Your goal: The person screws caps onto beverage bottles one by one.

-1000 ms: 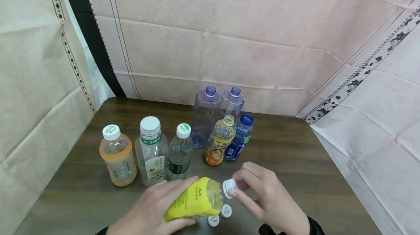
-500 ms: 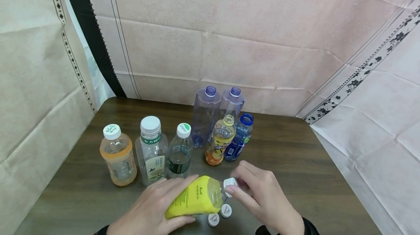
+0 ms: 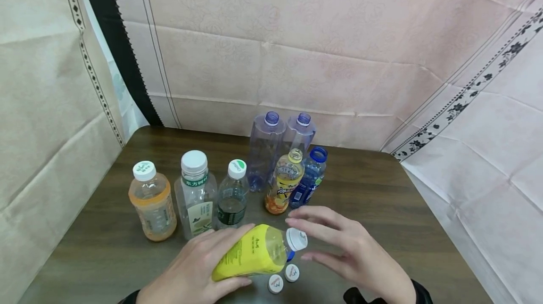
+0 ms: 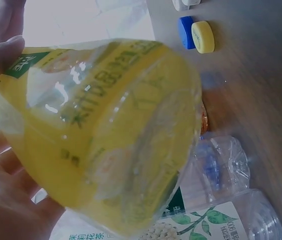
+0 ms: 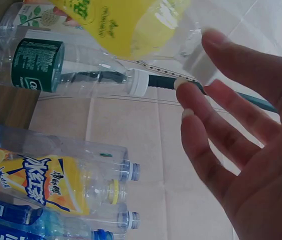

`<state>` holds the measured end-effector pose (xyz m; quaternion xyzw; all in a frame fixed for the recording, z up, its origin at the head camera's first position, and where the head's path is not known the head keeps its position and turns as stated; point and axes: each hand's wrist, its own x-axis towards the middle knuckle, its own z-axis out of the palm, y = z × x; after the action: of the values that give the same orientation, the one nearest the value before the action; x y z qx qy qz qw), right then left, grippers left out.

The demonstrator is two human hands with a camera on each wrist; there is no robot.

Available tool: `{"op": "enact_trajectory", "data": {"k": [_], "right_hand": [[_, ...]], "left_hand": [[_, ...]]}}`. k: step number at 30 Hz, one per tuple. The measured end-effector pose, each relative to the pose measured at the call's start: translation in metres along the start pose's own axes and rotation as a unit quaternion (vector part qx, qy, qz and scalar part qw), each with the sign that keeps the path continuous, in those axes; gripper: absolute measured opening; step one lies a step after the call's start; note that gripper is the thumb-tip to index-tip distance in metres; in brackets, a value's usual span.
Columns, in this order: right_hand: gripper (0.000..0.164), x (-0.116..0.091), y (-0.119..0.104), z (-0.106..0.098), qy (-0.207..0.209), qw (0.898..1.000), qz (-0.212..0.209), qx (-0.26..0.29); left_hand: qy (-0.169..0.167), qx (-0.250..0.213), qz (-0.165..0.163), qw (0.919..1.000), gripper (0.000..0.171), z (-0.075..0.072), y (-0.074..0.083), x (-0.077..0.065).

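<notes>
My left hand (image 3: 195, 266) grips a yellow-labelled plastic bottle (image 3: 250, 255) around its body, tilted with its neck to the right. A white cap (image 3: 297, 239) sits on the neck. Close by that cap, my right hand (image 3: 354, 250) has its fingers spread and the thumb apart; it holds nothing. The right wrist view has the white cap (image 5: 201, 66) lying between thumb and fingers, without a clear grip. Two loose white caps (image 3: 292, 273) lie on the table below the neck. A blue cap (image 4: 186, 32) and a yellow cap (image 4: 203, 37) show in the left wrist view.
Three white-capped bottles stand left: an orange-banded one (image 3: 152, 205), a wide one (image 3: 196, 200) and a green-labelled one (image 3: 232, 200). Behind are uncapped bottles: two purple-tinted ones (image 3: 265, 148), an iced-tea bottle (image 3: 285, 184) and a blue one (image 3: 308, 179). Cloth (image 3: 271, 59) hangs behind the table (image 3: 382, 200).
My right fingers were pinching the bottle's cap and have now spread and drawn off it. The cap stays on the neck; the left hand keeps its grip, with the bottle slightly raised.
</notes>
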<state>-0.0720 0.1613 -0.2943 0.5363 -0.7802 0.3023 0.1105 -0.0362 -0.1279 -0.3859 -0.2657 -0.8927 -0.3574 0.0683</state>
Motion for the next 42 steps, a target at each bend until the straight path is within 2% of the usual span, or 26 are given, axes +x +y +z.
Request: {"op": "enact_trajectory", "data": {"k": [2, 6, 11, 16, 22, 28, 31, 34, 37, 40, 42], "right_hand": [[0.045, 0.0, 0.002, 0.001, 0.0, 1.0, -0.016, 0.015], [0.038, 0.0, 0.004, 0.003, 0.005, 0.999, -0.018, 0.034], [0.036, 0.001, 0.003, 0.005, 0.019, 1.0, 0.007, 0.019], [0.023, 0.002, 0.001, 0.011, 0.033, 0.998, 0.045, -0.011], [0.011, 0.003, -0.002, 0.017, 0.044, 0.996, 0.069, -0.041], [0.012, 0.007, -0.006, 0.022, 0.049, 0.992, 0.098, -0.061], [0.012, 0.007, -0.007, 0.024, 0.067, 0.99, 0.106, -0.06], [0.018, 0.006, -0.005, 0.028, 0.104, 0.99, 0.084, -0.037], [0.04, 0.006, 0.0, 0.033, 0.138, 0.989, 0.044, 0.0], [0.065, 0.005, 0.006, 0.041, 0.133, 0.99, 0.023, 0.039], [0.074, 0.004, 0.007, 0.048, 0.106, 0.992, 0.034, 0.058]], "left_hand": [[0.002, -0.003, 0.004, 1.0, 0.073, 0.0, 0.0, 0.0], [0.004, -0.002, 0.012, 0.9999, 0.072, 0.001, 0.0, 0.0], [0.021, 0.011, 0.029, 0.9993, 0.072, 0.003, -0.001, 0.0], [0.041, 0.017, 0.046, 0.998, 0.073, 0.005, -0.001, -0.001], [0.03, 0.003, 0.033, 0.999, 0.072, 0.007, -0.002, -0.003], [0.054, 0.023, 0.032, 0.9977, 0.071, 0.006, -0.002, -0.002], [0.059, 0.028, 0.033, 0.9973, 0.071, 0.006, -0.002, -0.002], [0.057, 0.011, 0.028, 0.9979, 0.071, 0.006, -0.002, -0.002], [0.046, -0.02, 0.002, 0.9987, 0.073, 0.005, -0.001, -0.003], [0.033, -0.055, -0.032, 0.9974, 0.075, 0.005, -0.001, -0.003], [0.031, -0.07, -0.041, 0.9963, 0.076, 0.006, 0.0, -0.003]]}}
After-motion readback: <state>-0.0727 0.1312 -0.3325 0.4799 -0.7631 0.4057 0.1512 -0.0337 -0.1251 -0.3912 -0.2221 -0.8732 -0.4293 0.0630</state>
